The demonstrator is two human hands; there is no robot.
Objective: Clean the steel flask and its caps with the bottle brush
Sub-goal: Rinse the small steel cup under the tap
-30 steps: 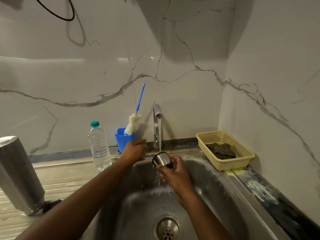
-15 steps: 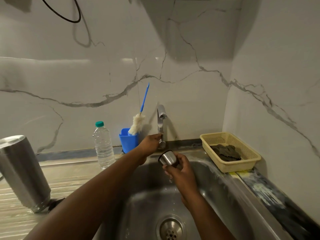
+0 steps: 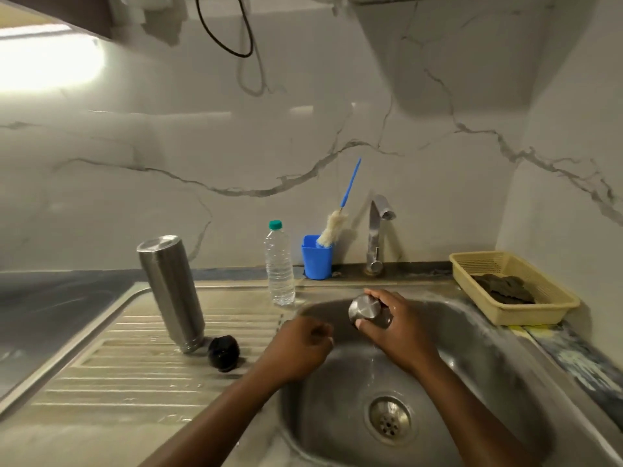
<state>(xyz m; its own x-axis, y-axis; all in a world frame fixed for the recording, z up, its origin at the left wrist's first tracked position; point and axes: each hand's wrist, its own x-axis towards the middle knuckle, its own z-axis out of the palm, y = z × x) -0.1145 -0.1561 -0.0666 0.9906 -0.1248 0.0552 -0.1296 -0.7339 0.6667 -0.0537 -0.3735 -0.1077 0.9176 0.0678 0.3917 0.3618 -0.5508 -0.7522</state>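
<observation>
My right hand (image 3: 396, 326) holds a small steel cap (image 3: 364, 307) over the sink basin (image 3: 488, 372), its closed end turned toward me, with water dripping below it. My left hand (image 3: 300, 347) hovers at the basin's left rim, fingers curled with nothing in them. The steel flask (image 3: 170, 291) stands upside down on the ribbed drainboard (image 3: 118, 372), leaning slightly. A black cap (image 3: 223, 352) lies beside its mouth. The bottle brush (image 3: 335, 224), white bristles and blue handle, stands in a blue cup (image 3: 317, 257) behind the sink.
The tap (image 3: 377, 235) stands behind the basin with no water running. A clear plastic bottle (image 3: 279, 264) with a green lid stands left of the cup. A yellow basket (image 3: 512, 291) holding a dark scrubber sits at the right. The drain (image 3: 389, 420) lies near me.
The water has stopped running. My left hand has left the tap's base and drawn back to the basin's left rim. My right hand has turned the steel cap over; the view has shifted left.
</observation>
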